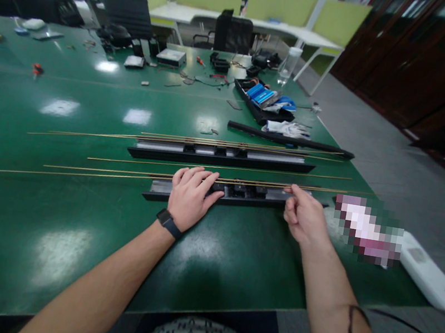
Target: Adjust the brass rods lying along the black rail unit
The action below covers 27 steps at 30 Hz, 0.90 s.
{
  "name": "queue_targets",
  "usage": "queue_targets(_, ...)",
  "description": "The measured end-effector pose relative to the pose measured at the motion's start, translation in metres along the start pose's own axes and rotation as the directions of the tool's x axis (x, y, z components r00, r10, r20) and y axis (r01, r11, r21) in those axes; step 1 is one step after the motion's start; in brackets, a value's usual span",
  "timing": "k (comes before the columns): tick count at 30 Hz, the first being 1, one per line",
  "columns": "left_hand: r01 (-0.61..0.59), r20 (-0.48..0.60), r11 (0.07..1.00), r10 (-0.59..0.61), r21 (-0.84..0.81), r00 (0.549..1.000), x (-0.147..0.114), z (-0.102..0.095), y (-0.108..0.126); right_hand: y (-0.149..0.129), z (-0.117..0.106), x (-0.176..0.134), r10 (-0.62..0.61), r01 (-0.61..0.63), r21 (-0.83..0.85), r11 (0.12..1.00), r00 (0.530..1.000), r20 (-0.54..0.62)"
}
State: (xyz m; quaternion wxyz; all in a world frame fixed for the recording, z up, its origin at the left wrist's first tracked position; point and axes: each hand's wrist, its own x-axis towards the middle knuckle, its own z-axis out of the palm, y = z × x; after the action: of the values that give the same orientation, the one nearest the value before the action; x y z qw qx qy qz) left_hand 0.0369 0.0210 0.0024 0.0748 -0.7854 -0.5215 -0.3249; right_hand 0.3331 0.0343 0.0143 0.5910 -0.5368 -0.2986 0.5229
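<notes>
My left hand [190, 198], a dark watch on its wrist, lies over the nearer black rail [159, 194]. Its fingers curl across the far side and the thumb rests by a black block inside the channel. Near the rail's right end, my right hand [303, 213] is closed, index finger and thumb pinched at a thin brass rod [270, 185]; the exact contact is too small to tell. Several black blocks [239, 188] sit in the channel between my hands. Just beyond lies a loose brass rod [130, 162]. Farther back is a second black rail [223, 161] with more blocks and rods.
A long black bar [314, 145], white gloves [287, 129] and a black tray [253, 106] with blue items lie beyond the rails. A white power strip [429, 272] is at the green table's [222, 273] right edge. A bottle [290, 64] stands at the back.
</notes>
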Motion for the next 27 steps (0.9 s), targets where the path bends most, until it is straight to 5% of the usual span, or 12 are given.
queue_targets(27, -0.006, -0.007, 1.000, 0.006, 0.008, 1.000, -0.0002, 0.0003, -0.0007, 0.0049, 0.0028, -0.0003, 0.020, -0.018, -0.025, 1.000, 0.998, 0.059)
